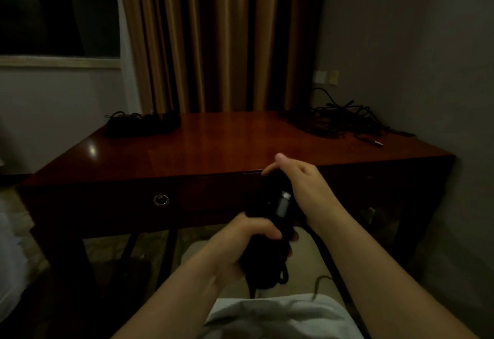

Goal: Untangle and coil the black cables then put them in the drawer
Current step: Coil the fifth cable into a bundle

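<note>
A coiled black cable bundle (272, 221) with a silver plug showing on it is held between both hands in front of the desk's edge. My left hand (248, 245) grips the lower part of the bundle. My right hand (299, 181) curls around its upper end, thumb raised. A loose strand hangs from the bundle toward my lap. A tangled heap of black cables (344, 119) lies at the desk's far right corner. Coiled black cables (141, 122) sit at the far left. The drawer front (187, 199) with a ring pull (161, 200) is closed.
The glossy wooden desk (213, 146) stands against brown curtains (213, 36), with a grey wall on the right and a dark window on the left. A loose plug end (378, 144) lies near the desk's right edge. A pale seat cushion shows under my arms.
</note>
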The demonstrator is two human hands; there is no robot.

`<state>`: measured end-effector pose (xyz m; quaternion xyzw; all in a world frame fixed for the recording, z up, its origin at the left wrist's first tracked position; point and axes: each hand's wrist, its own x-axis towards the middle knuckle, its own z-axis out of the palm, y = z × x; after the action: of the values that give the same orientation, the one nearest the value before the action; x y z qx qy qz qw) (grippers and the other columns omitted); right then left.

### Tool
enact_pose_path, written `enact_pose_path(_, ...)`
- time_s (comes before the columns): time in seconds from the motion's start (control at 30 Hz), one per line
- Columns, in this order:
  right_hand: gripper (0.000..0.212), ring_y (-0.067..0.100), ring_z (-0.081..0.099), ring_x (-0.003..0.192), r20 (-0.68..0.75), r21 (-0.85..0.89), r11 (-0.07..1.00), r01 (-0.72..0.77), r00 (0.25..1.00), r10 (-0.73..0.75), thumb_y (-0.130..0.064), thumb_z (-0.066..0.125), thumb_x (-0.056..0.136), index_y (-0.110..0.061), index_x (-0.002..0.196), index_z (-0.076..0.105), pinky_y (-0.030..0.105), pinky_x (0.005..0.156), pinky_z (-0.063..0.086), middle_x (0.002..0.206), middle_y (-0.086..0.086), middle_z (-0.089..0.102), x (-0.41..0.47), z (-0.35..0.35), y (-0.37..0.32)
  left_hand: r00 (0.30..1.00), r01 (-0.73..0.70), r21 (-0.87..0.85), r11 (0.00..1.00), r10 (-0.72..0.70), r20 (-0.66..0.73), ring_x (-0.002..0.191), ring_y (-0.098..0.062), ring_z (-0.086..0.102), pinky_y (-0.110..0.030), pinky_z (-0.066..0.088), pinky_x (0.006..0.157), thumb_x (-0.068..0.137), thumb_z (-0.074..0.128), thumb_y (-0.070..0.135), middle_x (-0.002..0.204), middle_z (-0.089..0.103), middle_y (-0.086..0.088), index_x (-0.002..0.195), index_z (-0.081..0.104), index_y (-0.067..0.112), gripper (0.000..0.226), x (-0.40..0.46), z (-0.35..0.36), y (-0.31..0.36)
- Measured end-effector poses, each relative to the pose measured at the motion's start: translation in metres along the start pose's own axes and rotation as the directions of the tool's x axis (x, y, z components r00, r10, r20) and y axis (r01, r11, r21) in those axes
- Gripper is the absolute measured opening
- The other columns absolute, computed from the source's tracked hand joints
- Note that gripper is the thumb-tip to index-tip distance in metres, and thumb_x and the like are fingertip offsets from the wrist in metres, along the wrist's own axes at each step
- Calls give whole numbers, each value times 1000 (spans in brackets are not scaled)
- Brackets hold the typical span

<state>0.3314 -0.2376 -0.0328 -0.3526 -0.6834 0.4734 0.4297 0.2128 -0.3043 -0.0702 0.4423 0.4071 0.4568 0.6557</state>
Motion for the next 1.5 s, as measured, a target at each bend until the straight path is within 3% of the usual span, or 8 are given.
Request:
enact_pose_path(0.2, 32, 2, 56, 62, -50, -295, 942, 160, 982, -183, -21, 41, 99, -30, 74, 58, 27, 60, 41, 68, -7, 59, -13, 12, 49, 975, -174, -184, 967, 143, -170, 70, -22, 68, -30, 56, 58, 60, 66, 1, 81, 70, -13, 109, 61, 2, 49, -6, -13, 12)
enact_pose_path(0.53, 57, 8, 36, 47, 122, -348, 937, 40, 993, 3, -38, 40, 97, -34, 42, 52, 29, 54, 26, 45, -10, 41, -13, 20, 52, 963, -260, -338, 904, 218, -159, 76, -23, 66, -34, 57, 65, 58, 54, 2, 84, 68, -11, 101, 62, 3, 43, -7, -22, 15)
enact_pose_path(0.7, 40, 9, 45, 55, 234, -462, 886, -27, 960, 151, -40, 36, 99, -20, 67, 51, 25, 56, 34, 62, -2, 47, -27, 37, 55, 811, -547, -501, 670, 275, -517, 75, -20, 60, -31, 49, 70, 77, 48, 5, 77, 61, -5, 93, 58, 5, 19, 4, -21, 43)
enact_pose_path(0.87, 22, 12, 56, 81, 448, -720, 658, 221, 872, 198, -39, 48, 96, -21, 105, 56, 24, 64, 47, 98, 0, 63, -31, 43, 20, 447, -523, 293, 800, 550, -705, 59, -13, 51, -25, 42, 54, 83, 56, -7, 71, 53, 0, 99, 57, 11, 24, 22, -21, 38)
enact_pose_path(1.0, 17, 7, 54, 68, 469, -738, 641, 213, 844, 260, -38, 52, 94, -26, 86, 61, 26, 63, 45, 82, -4, 61, -38, 10, -11, 289, -91, 939, 332, 911, -294, 80, -13, 52, -28, 41, 64, 79, 65, 10, 102, 57, -2, 111, 59, 12, 32, 28, -42, 27)
enact_pose_path(1.1, 21, 3, 49, 59, 444, -646, 726, 235, 889, 108, -33, 51, 94, -31, 75, 57, 19, 56, 38, 70, -7, 55, -41, -9, -29, 432, 64, 899, 434, 800, -417, 81, -17, 55, -29, 41, 66, 78, 67, 15, 93, 56, 5, 109, 52, 19, 35, 19, -58, 38)
enact_pose_path(1.3, 18, 2, 52, 62, 324, -491, 805, 332, 928, -185, -24, 55, 92, -27, 75, 60, 12, 55, 38, 71, -6, 57, -19, -12, -46, 822, -100, 683, 723, 447, -353, 82, -13, 61, -32, 50, 72, 83, 66, 19, 91, 62, 4, 113, 55, 23, 32, 10, -40, 24)
enact_pose_path(1.5, 20, 6, 50, 68, 195, -435, 830, 349, 937, -291, -29, 55, 91, -20, 73, 56, 15, 59, 40, 80, -3, 52, -7, -6, -38, 945, -194, 218, 956, 242, -220, 93, -22, 65, -35, 48, 86, 77, 51, 54, 96, 70, -2, 93, 67, 32, 31, -5, -19, 17)
